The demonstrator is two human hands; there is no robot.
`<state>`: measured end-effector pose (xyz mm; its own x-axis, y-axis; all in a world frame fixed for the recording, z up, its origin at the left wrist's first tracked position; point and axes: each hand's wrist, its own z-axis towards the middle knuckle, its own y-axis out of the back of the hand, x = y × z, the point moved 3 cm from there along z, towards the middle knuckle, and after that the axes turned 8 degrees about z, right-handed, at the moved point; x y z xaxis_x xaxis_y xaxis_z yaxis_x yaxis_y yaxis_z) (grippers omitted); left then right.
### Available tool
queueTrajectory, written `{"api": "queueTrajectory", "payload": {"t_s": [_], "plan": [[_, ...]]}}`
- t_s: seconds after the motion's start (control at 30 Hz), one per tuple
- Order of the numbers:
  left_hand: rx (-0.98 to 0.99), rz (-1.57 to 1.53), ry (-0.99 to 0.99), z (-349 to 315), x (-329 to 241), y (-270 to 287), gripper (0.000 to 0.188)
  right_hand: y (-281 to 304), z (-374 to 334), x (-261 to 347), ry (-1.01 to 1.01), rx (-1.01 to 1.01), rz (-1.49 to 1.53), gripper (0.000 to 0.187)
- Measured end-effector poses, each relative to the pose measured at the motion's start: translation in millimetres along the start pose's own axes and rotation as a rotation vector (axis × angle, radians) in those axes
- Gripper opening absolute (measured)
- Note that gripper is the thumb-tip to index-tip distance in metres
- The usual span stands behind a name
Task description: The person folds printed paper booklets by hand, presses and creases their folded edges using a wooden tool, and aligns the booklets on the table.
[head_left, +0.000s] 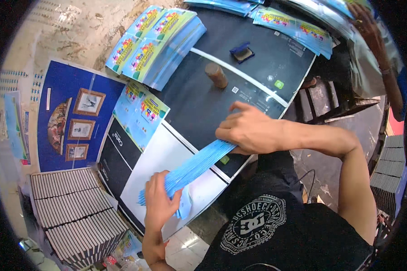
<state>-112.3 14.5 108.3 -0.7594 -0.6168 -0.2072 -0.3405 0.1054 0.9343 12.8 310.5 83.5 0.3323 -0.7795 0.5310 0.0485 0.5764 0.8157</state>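
Observation:
Between my hands, a sheaf of light blue printed booklets (199, 162) stands on edge, its many edges slightly fanned. My left hand (159, 198) is closed round the near left end, thumb on one side and fingers on the other. My right hand (248, 130) grips the far right end with curled fingers; the palm side is hidden. Below the sheaf lies a white sheet (151, 165) on the dark board-covered table (185, 106). A few more blue pieces (183, 205) show under the sheaf beside my left hand.
Stacks of colourful booklets (160, 43) stand at the far left, with more (296, 31) at the far right. A brown cylinder (216, 75) and a small blue-edged pad (242, 53) sit on the table. Bound stacks (77, 207) fill the lower left. Another person's arm (375, 40) shows upper right.

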Motion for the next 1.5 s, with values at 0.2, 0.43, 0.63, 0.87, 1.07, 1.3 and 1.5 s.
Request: {"api": "queueTrajectory", "payload": {"t_s": [0.2,0.43,0.63,0.87,1.07,1.3,1.5], "plan": [[-0.119,0.205,-0.105,18,-26,-7,0.104,-9,-14,-13,-0.120,-0.010,-0.034,0.059],[-0.187,0.171,-0.120,19,-13,-15,0.117,8,-59,-63,-0.122,-0.600,0.553,0.106],[-0.191,0.174,-0.111,29,-10,-16,0.122,-87,-29,-64,-0.164,-0.589,0.905,0.092],[-0.222,0.223,-0.067,28,-8,-13,0.111,-89,-9,-43,-0.237,-0.484,1.211,0.119],[-0.124,-0.023,0.010,45,4,-1,0.054,-44,-33,-30,-0.199,-0.326,0.614,0.142],[-0.187,0.069,-0.165,63,-27,-4,0.064,34,-13,54,-0.163,-0.246,0.061,0.140],[-0.165,0.235,-0.127,55,-43,-11,0.119,-35,27,21,-0.196,-0.093,-0.189,0.120]]}}
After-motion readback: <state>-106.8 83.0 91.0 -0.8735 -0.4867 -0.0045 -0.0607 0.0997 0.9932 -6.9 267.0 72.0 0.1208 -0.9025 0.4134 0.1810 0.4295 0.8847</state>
